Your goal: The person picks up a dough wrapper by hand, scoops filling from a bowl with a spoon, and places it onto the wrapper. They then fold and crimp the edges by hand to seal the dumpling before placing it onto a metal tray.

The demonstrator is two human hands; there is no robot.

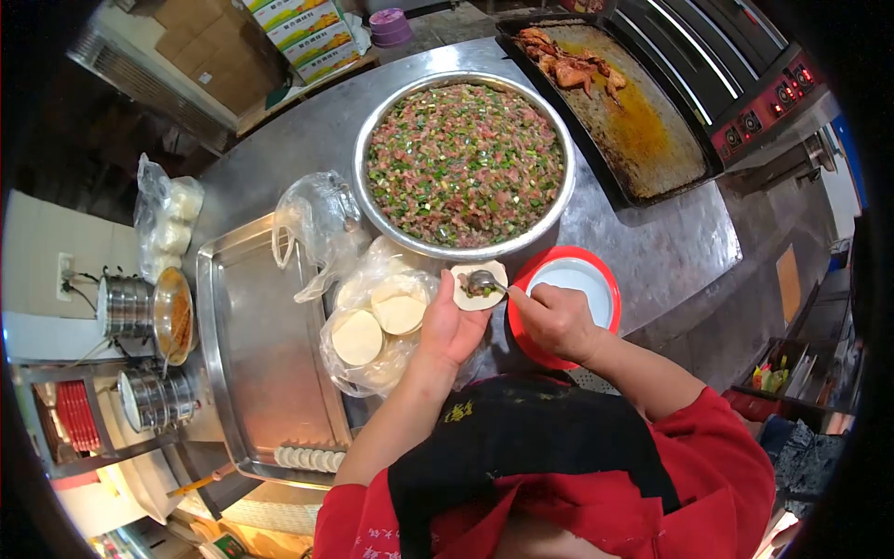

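Observation:
My left hand (pixel 451 328) supports a round dumpling wrapper (pixel 494 299) on its fingers, palm up. A small heap of meat filling (pixel 475 287) lies on the wrapper. My right hand (pixel 561 324) is closed round the handle of a metal spoon (pixel 486 279), whose bowl presses onto the filling. Beneath my right hand is a red-rimmed bowl (pixel 609 291) with a whitish inside. A large steel bowl (pixel 359 156) full of minced meat and chopped greens (pixel 466 168) stands just beyond both hands. Left of my left hand, stacked wrappers (pixel 358 337) lie in an opened plastic bag (pixel 346 380).
A steel tray (pixel 270 345) at the left bears a row of finished dumplings (pixel 310 458) at its near end. Another bag of wrappers (pixel 173 219) lies at the far left. A black baking tray (pixel 643 191) with cooked meat (pixel 563 65) sits at the back right.

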